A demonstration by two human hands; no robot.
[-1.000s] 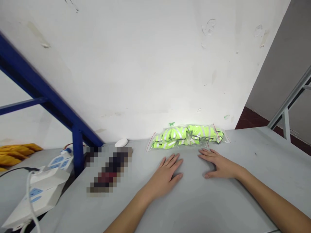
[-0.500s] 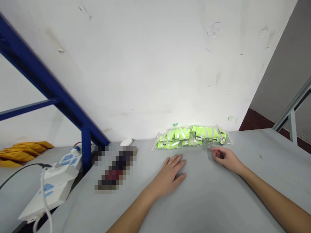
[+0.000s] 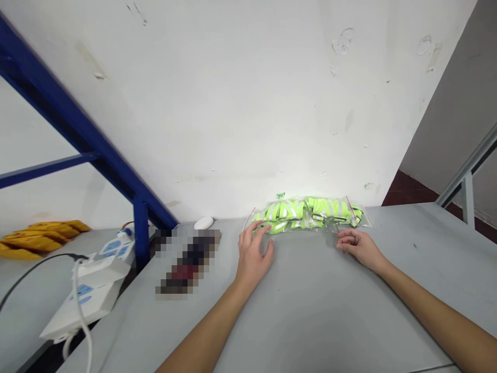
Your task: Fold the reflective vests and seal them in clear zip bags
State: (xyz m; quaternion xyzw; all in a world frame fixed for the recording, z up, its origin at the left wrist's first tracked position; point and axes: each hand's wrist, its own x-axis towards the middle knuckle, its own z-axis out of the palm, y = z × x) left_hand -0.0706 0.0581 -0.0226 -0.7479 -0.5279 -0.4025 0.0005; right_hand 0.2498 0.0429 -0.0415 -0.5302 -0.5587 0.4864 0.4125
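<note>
Bright yellow-green reflective material, folded in clear zip bags [image 3: 330, 208], lies in a low pile against the wall. My left hand [image 3: 254, 256] is at the pile's near left corner, its fingers apart and the fingertips over the bag's edge. Whether they press on it I cannot tell. My right hand [image 3: 360, 249] rests on the grey table just in front of the pile's right part. Its fingers are curled in toward the thumb, close to the plastic edge, with nothing seen in them.
A white rounded object [image 3: 204, 223] lies by the wall, with a pixelated long item [image 3: 188, 265] in front of it. At left stand a blue metal frame [image 3: 140, 233], white power strips [image 3: 89, 295] with cables, and yellow folded material [image 3: 42, 238]. The grey table [image 3: 310, 316] meets the wall.
My left hand has moved left and forward from flat on the table to the pile's left corner. My right hand stays nearly in place, fingers still curled. The view has shifted slightly.
</note>
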